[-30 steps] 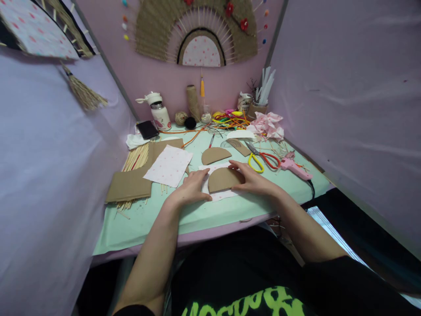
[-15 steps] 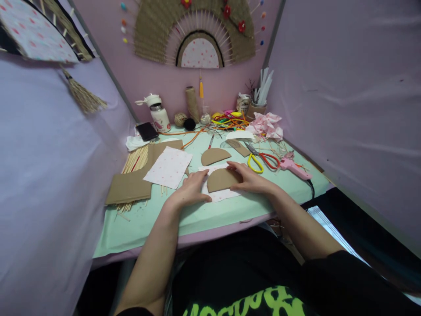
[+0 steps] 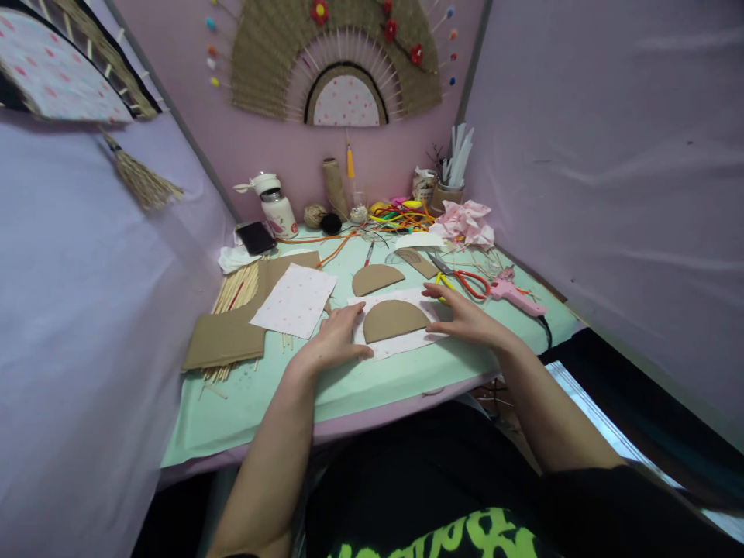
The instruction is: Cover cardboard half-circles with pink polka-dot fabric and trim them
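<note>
A brown cardboard half-disc (image 3: 395, 320) lies flat on a white sheet with pink dots (image 3: 380, 349), its straight edge toward me. My left hand (image 3: 337, 337) rests at the sheet's left edge, thumb and fingers spread beside the half-disc. On the other side my right hand (image 3: 462, 316) is spread at the sheet's right edge, its fingertips just off the half-disc's right corner. Behind them lies a second cardboard half-disc (image 3: 377, 279). Another dotted sheet (image 3: 295, 300) lies to the left, over a larger cut piece of cardboard (image 3: 224, 339).
Yellow-handled scissors and red-handled scissors (image 3: 472, 284) lie right of centre, near a pink glue gun (image 3: 517, 297). Thin wooden sticks (image 3: 239, 288) are at the left. A bottle (image 3: 279, 213), twine, coloured cords (image 3: 401, 217) and crumpled pink paper (image 3: 465, 223) line the back.
My right hand has moved right, off the cardboard half-disc, uncovering its right end and more of the dotted sheet. My left hand stays at the left edge. The whole view has shifted slightly.
</note>
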A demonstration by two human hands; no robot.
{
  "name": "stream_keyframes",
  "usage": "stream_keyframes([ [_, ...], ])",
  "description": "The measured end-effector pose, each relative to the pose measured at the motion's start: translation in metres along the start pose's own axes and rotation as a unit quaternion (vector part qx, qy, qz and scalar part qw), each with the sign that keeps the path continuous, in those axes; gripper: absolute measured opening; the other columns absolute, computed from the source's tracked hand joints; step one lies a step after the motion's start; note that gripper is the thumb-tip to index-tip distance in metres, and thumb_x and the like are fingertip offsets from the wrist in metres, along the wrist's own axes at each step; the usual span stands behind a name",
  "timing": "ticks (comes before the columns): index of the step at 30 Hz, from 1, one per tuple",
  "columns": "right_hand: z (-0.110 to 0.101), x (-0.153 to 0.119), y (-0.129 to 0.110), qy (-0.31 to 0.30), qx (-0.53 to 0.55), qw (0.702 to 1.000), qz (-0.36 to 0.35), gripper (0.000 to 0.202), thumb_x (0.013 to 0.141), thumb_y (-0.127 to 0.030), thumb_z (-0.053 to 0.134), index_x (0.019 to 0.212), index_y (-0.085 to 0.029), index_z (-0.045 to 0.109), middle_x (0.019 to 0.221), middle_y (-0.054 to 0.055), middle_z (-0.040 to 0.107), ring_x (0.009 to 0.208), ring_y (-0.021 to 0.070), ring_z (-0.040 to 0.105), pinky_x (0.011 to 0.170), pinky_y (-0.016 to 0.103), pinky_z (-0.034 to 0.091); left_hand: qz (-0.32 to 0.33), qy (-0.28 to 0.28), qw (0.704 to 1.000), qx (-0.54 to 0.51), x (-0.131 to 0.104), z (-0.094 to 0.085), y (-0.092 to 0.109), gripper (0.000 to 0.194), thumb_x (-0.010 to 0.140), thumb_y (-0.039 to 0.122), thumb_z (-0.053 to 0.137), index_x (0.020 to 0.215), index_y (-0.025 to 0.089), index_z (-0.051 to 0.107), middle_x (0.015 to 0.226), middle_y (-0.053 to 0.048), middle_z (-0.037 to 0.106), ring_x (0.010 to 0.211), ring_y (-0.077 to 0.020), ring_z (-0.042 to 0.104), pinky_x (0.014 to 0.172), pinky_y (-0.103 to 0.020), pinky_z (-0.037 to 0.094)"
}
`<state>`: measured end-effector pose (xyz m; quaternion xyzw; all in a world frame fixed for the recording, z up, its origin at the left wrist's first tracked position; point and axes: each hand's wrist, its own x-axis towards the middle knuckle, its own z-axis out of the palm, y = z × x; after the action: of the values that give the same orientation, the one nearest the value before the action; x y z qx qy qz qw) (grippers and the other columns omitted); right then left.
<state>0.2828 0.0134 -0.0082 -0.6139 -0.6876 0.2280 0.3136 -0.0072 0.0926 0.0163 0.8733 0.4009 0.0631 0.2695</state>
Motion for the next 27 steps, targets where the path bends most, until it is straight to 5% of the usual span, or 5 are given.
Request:
stream_keyframes([
  [8, -0.012, -0.036, 0.013, 0.098, -0.012, 0.995, 0.019, 0.048, 0.079, -0.041, 0.069, 0.122, -0.023, 0.061, 0.126, 0.011, 0.066, 0.116, 0.0318, 0.061, 0.103, 0.051, 0.045, 0.033, 0.187, 0.98, -0.054, 0.008, 0.003, -0.009, 0.041, 0.085, 0.036, 0.056, 0.122, 0.019, 0.058, 0.123, -0.009, 0.064, 0.113, -0.0246, 0.059, 0.101, -0.042, 0.043],
  [12, -0.027, -0.044, 0.025, 0.205, -0.039, 0.977, 0.035, 0.036, 0.082, -0.042, 0.063, 0.111, -0.021, 0.067, 0.117, 0.011, 0.069, 0.11, 0.0304, 0.063, 0.1, 0.049, 0.047, 0.014, 0.25, 0.96, -0.126, 0.015, -0.01, 0.0, 0.028, 0.085, 0.035, 0.054, 0.106, 0.02, 0.065, 0.109, -0.006, 0.071, 0.102, -0.0213, 0.064, 0.091, -0.037, 0.048],
  [18, -0.054, -0.055, 0.043, 0.328, -0.072, 0.934, 0.12, 0.034, 0.082, -0.045, 0.062, 0.105, -0.021, 0.07, 0.107, 0.01, 0.072, 0.1, 0.0289, 0.066, 0.093, 0.046, 0.05, 0.034, 0.131, 0.98, -0.145, 0.035, -0.025, 0.029, 0.035, 0.084, 0.037, 0.056, 0.114, 0.02, 0.063, 0.121, -0.007, 0.068, 0.105, -0.0221, 0.063, 0.091, -0.036, 0.049],
  [21, -0.06, -0.06, 0.055, 0.344, -0.082, 0.925, 0.139, 0.037, 0.081, -0.048, 0.063, 0.103, -0.02, 0.07, 0.104, 0.011, 0.072, 0.097, 0.0289, 0.067, 0.088, 0.045, 0.052, 0.042, 0.063, 0.994, -0.074, 0.045, -0.012, 0.036, 0.041, 0.084, 0.039, 0.057, 0.12, 0.019, 0.061, 0.122, -0.009, 0.065, 0.109, -0.0248, 0.061, 0.095, -0.038, 0.047],
  [27, -0.067, -0.064, 0.085, 0.302, -0.203, 0.917, 0.163, 0.042, 0.083, -0.05, 0.059, 0.106, -0.016, 0.069, 0.106, 0.016, 0.07, 0.1, 0.0327, 0.064, 0.089, 0.047, 0.05, 0.068, 0.039, 0.996, 0.044, 0.05, 0.023, 0.035, 0.054, 0.075, 0.043, 0.068, 0.123, 0.023, 0.057, 0.135, -0.01, 0.052, 0.128, -0.0325, 0.043, 0.105, -0.049, 0.036],
])
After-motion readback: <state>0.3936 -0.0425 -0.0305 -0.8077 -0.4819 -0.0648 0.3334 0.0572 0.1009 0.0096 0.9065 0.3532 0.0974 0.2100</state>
